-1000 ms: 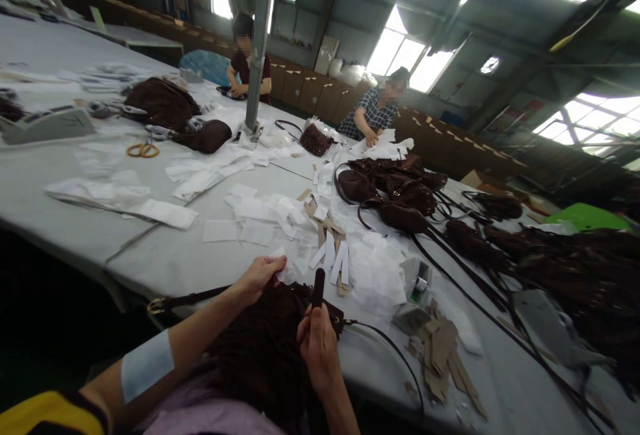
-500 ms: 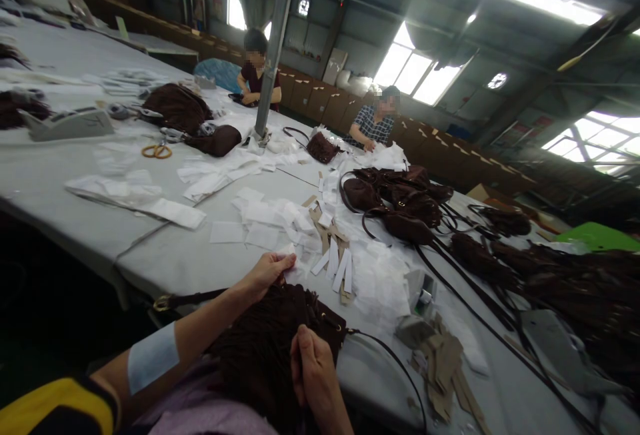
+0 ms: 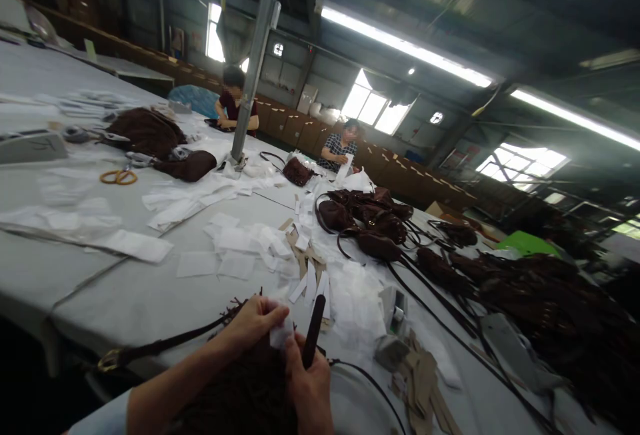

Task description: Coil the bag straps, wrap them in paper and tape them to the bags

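My left hand (image 3: 255,325) pinches a small piece of thin white paper (image 3: 281,334) between thumb and fingers. Close beside it, my right hand (image 3: 311,382) grips a dark brown strap (image 3: 313,332), whose flat rounded end sticks up past the fingers. The right thumb is against the lower edge of the paper. Beneath both hands, at the near table edge, lies a dark brown fringed bag (image 3: 225,392), partly hidden by my forearms. A belt-like strap with a gold buckle (image 3: 109,360) extends from it to the left.
Loose white paper sheets (image 3: 235,238) and beige strips (image 3: 417,382) lie on the table. Brown bags (image 3: 380,222) are heaped at right, near a tape dispenser (image 3: 393,322). Orange-handled scissors (image 3: 119,176) lie at left. A metal post (image 3: 257,55) rises mid-table; two people work beyond.
My hands have come together over the bag. The strap end now rises from my right hand, and the paper is between both hands. The view has swung to the right.
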`<state>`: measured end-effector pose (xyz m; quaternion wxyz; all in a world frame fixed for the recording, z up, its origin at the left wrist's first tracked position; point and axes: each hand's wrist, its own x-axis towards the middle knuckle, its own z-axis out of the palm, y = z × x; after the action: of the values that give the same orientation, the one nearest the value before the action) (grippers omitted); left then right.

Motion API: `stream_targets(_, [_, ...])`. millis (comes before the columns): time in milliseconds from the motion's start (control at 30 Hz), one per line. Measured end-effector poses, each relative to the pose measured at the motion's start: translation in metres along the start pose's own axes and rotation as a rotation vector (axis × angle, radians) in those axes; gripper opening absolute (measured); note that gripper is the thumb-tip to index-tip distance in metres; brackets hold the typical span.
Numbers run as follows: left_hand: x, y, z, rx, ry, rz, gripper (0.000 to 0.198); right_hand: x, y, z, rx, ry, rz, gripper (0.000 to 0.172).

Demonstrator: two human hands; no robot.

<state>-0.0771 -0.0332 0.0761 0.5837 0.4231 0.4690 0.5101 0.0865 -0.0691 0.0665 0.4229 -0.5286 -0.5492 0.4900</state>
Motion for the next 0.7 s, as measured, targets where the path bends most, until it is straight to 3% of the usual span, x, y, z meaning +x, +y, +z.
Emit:
stream_targets(67, [-0.005,-0.001,0.004,-0.023,-0.028,-0.033,0.046,0.002,-0.007,0.001,-0.015,0.009,-0.003,0.052])
stream_targets(267, [-0.028,-0.008,0.002,-0.314,-0.141,-0.314,0.042,0.000,-0.024,0.003,-0.172,0.005,-0.053,0.046])
stream_targets(467, [-0.029,-0.015,0.000,-0.457,0.104,-0.351,0.046,-0.009,-0.026,0.003,-0.165,-0.114,-0.080,0.055])
stream_targets(700, [-0.019,-0.009,-0.009,-0.454,0.154,-0.293,0.048,-0.049,-0.015,-0.007,-0.058,-0.309,0.188,0.054])
